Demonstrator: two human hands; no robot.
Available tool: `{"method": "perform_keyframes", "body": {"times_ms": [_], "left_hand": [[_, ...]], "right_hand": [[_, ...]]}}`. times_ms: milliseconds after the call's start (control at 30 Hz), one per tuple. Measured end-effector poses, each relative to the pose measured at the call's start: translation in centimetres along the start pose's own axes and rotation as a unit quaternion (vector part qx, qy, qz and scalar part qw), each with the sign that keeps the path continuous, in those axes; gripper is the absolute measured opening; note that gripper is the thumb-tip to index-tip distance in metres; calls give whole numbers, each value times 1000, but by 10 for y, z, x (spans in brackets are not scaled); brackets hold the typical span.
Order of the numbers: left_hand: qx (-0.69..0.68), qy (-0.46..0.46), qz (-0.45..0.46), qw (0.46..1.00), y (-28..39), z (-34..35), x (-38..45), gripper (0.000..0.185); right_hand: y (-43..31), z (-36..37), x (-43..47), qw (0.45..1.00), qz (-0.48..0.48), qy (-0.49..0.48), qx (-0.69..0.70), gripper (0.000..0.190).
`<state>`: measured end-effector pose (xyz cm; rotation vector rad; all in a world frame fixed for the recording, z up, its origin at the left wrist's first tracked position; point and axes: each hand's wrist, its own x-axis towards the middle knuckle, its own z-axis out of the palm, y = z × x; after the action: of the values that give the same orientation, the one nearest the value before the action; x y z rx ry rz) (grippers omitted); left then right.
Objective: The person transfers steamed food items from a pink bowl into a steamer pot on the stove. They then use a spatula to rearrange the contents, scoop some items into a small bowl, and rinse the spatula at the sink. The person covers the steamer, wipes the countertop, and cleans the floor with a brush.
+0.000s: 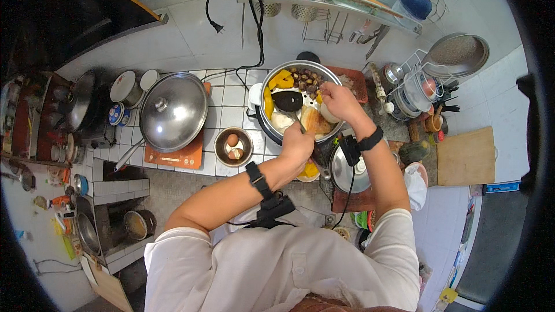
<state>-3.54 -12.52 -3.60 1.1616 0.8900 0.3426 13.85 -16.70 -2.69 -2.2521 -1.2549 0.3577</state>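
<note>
A round steamer pot [267, 79] stands on the tiled counter, filled with food. Along its left side lie yellow pumpkin slices [269, 103], with chestnuts [305, 79] at the back and a pale bun [281, 122] near the front. My left hand [299, 147], at the pot's front rim, grips a spatula whose black head [288, 101] rests among the food. My right hand [340, 102] is over the pot's right side, fingers curled beside a small yellow piece [319, 97]; whether they pinch it is hidden. Below my left hand, a bowl [308, 178] contains yellow pieces.
Left of the pot, a steel bowl [233, 160] holds eggs. A lidded wok [173, 112] sits on an orange induction cooker [173, 158]. On the right are a metal lid [340, 169], a red basket [362, 86], a dish rack [418, 91] and a cutting board [466, 156]. Black cables [262, 39] hang behind.
</note>
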Motion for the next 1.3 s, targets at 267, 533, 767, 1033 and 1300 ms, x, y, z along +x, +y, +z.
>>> {"method": "perform_keyframes", "body": {"times_ms": [267,533,767,1033,1300], "left_hand": [[26,66,-12,997,-1,37,13,16],[63,115,116,984,-37,49,39,26],[-13,49,131,990,-76,40,34,39],[-11,24,178,984,-76,19,7,54],[124,-38,179,975,-47,-31,-18,59]], "right_hand": [[10,5,15,999,-33,-43,5,31],[28,-9,-5,997,14,-68,17,30],[32,-11,-35,997,48,-41,33,29],[31,-9,-54,996,58,12,62,29],[26,-2,-64,991,44,71,100,27]]}}
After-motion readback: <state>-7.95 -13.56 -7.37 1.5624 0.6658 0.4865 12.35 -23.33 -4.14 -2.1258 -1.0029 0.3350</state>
